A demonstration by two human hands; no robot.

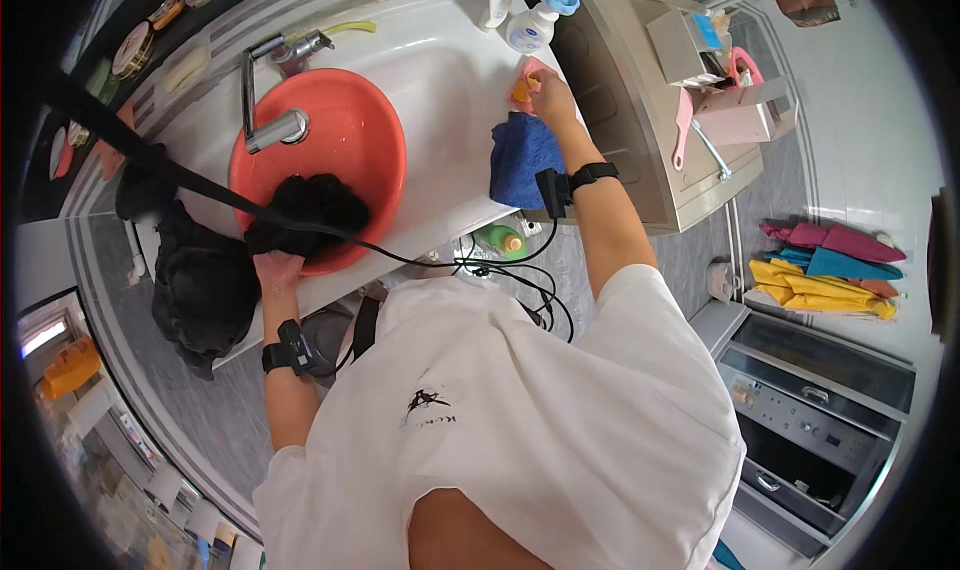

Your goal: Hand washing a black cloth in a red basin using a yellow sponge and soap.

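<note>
A red-orange plastic basin stands in the white sink at the left, and a dark wet-looking cloth lies bunched in its near part. My left hand is closed on the near left end of this cloth at the basin's rim; its fingertips are hidden. On the right part of the sink counter, my right hand curls its fingers on a small pink-and-orange thing, whose kind I cannot make out. Just below it a folded blue cloth hangs over the counter's front edge.
A chrome tap reaches over the basin. Black clothing hangs over the sink's left end. A pump bottle and a white tube stand at the back. Right of the counter sits a beige washing machine. Black cables cross before me.
</note>
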